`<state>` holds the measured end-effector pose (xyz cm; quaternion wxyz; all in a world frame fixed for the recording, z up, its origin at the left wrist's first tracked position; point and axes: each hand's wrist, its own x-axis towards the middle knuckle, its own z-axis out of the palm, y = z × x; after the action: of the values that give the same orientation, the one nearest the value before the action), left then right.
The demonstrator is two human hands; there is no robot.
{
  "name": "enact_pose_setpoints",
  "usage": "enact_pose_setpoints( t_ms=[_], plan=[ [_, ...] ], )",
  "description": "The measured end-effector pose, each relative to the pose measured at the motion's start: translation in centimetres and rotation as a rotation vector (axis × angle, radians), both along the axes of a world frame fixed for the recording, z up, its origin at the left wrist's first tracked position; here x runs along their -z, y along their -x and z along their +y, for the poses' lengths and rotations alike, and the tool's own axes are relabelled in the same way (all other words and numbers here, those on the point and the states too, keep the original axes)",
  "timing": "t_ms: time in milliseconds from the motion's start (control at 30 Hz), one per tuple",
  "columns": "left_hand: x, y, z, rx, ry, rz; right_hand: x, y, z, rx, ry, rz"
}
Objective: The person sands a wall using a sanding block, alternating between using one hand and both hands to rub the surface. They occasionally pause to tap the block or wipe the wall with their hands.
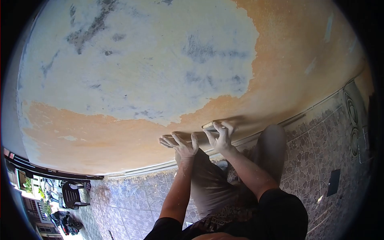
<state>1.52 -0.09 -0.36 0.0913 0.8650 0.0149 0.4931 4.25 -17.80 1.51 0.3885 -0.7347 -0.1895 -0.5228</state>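
Note:
In front of me is a wall (140, 136) with orange paint around a large pale yellowish-white area marked by grey patches. My left hand (185, 148), coated in pale dust, rests its spread fingers on the lower orange part and holds nothing. Just to its right, my equally dusty right hand (221, 139) grips a small sanding block (208, 125) with a pale edge, close against the wall. Fingers cover part of the block, so its working face is hidden.
My bent knees (274, 146) are close to the wall base. Patterned floor tiles (300, 164) lie below, with a dark flat rectangle (333, 183) at right. A dark plastic chair (73, 195) and a motorcycle (67, 222) stand at lower left.

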Motion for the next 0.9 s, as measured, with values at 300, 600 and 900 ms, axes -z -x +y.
enact_pose_setpoints(
  t_ms=[300,600,900],
  plan=[
    [0.2,0.7,-0.2,0.014,0.024,-0.002,-18.1,-3.3,0.1,-0.018,-0.178,-0.266],
    [0.3,0.7,-0.3,0.022,0.019,-0.013,-12.4,-1.0,1.0,-0.095,-0.102,-0.107],
    [0.9,0.9,-0.2,0.037,0.040,-0.005,-7.9,-1.0,3.9,-0.069,0.041,-0.205]
  ],
)
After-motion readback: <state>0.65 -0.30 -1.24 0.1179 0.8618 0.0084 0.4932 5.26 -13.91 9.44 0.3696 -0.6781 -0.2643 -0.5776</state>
